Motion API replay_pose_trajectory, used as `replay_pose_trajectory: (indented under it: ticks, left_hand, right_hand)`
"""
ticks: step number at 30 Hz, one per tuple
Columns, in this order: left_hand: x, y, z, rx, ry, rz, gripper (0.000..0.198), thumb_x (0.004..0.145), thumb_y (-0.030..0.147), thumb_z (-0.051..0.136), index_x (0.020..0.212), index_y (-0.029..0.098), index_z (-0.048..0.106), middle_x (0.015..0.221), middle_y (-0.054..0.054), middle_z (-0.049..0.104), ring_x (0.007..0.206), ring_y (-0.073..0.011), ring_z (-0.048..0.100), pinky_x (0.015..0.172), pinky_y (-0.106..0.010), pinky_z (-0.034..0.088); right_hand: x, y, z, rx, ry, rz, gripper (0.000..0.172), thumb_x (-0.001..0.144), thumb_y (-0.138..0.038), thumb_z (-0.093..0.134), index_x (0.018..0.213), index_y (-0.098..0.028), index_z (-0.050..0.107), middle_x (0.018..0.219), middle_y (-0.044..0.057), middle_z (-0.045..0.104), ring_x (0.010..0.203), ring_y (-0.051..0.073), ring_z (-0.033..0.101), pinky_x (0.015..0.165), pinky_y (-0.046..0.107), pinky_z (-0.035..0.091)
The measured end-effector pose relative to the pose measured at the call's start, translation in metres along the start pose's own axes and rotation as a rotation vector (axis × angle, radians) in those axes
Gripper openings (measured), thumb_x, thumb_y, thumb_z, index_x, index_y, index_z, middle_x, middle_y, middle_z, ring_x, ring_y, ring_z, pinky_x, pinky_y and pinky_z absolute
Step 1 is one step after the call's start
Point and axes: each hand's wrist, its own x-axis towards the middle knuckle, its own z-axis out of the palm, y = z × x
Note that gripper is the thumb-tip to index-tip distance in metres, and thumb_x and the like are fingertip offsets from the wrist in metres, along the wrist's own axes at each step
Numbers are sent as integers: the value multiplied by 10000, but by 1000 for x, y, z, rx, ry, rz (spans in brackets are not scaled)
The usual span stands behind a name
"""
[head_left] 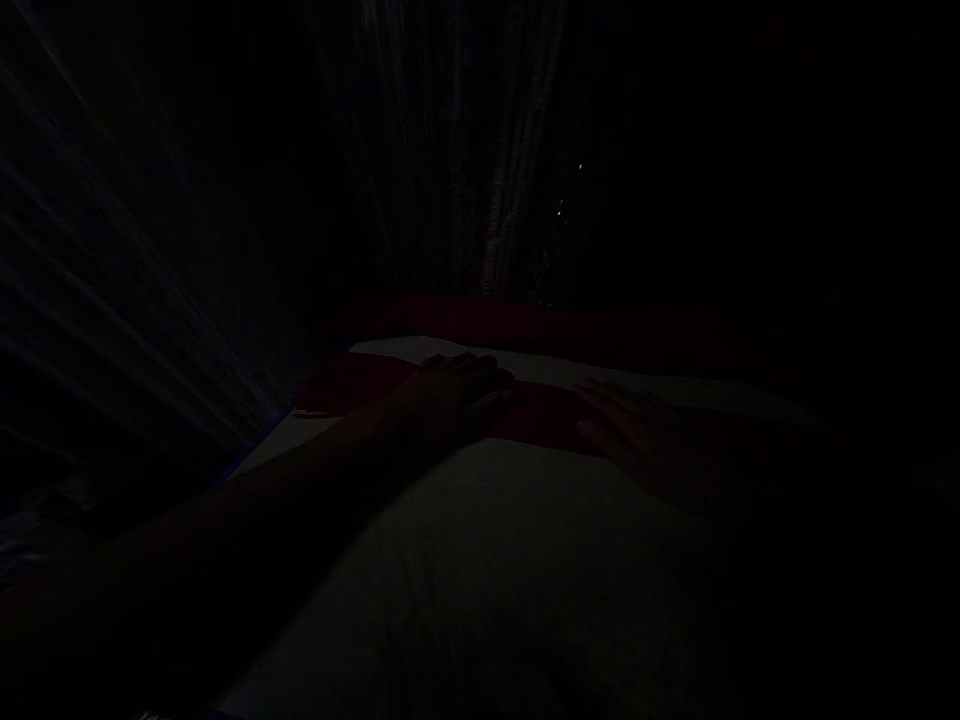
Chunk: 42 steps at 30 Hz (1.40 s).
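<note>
The view is very dark. My left hand (457, 395) lies flat, palm down, on a red band (532, 412) of cloth, its fingertips at a pale strip (551, 370) beyond. To its right my right hand (637, 430) also rests on the red band with its fingers stretched out and nothing seen in it. The red band and the pale strip lie across a broad pale surface (480, 530) that spreads toward me. My right forearm is lost in the dark.
Another dark red strip (487, 320) runs along the far side. A thin blue edge (259, 443) borders the pale surface at the left. Folded hanging material, perhaps curtains (142, 240), stands at the left, and faint vertical streaks (495, 200) show behind. The right side is black.
</note>
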Motion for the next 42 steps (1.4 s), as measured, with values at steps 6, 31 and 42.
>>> replay_pose_trajectory:
  ticks: [6,31,42]
  left_hand:
    - [1,-3,3,-3,14,0,624,1026,643,244,1464,286,510,1572,-72,445,1439,-301,400,1175,-553,271]
    - [2,-7,6,50,-51,16,625,1019,648,233,1546,343,369,1651,-38,307,1520,-339,256,1195,-621,187]
    - [4,-9,10,48,-49,3,667,1011,676,193,1548,324,373,1644,-69,319,1512,-353,271,1181,-651,181]
  right_hand:
    - [-2,2,3,11,43,-50,705,979,-679,218,1532,-283,405,1594,2,366,1471,234,345,1220,514,246]
    - [3,-14,4,17,-69,-89,723,977,-724,221,1579,-327,273,1643,-95,202,1538,153,167,1257,542,139]
    - [7,-15,5,-62,-5,-98,667,998,-667,181,1573,-344,278,1649,-107,167,1547,157,130,1249,557,110]
